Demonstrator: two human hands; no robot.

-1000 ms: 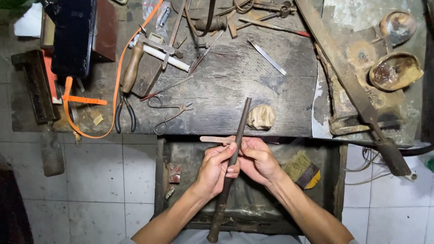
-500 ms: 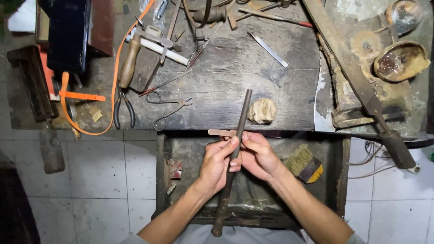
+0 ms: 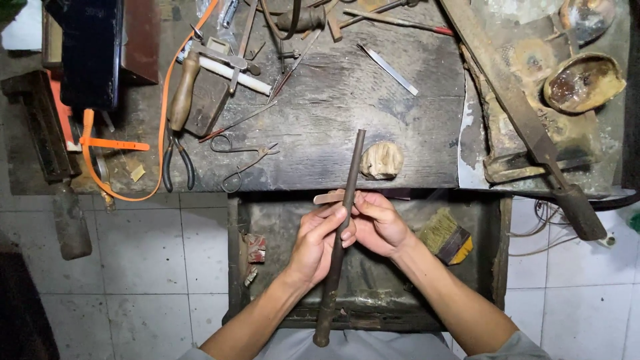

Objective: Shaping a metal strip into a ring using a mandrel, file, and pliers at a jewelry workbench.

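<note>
Both hands meet over the open drawer (image 3: 497, 260): our left hand (image 3: 320, 243) grips the long dark rod (image 3: 340, 233), our right hand (image 3: 380, 223) pinches a pale strip (image 3: 328, 197) against it. Since a second ago, nothing has shifted noticeably; the work holds steady.

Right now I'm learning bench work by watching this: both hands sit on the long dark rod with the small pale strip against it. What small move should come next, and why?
Probably a short push of the rod along the pale strip. The left hand wraps the rod at mid-length, the right hand pinches the strip across it at the workbench edge, and both sit above the open drawer, which could catch any filings.
</note>
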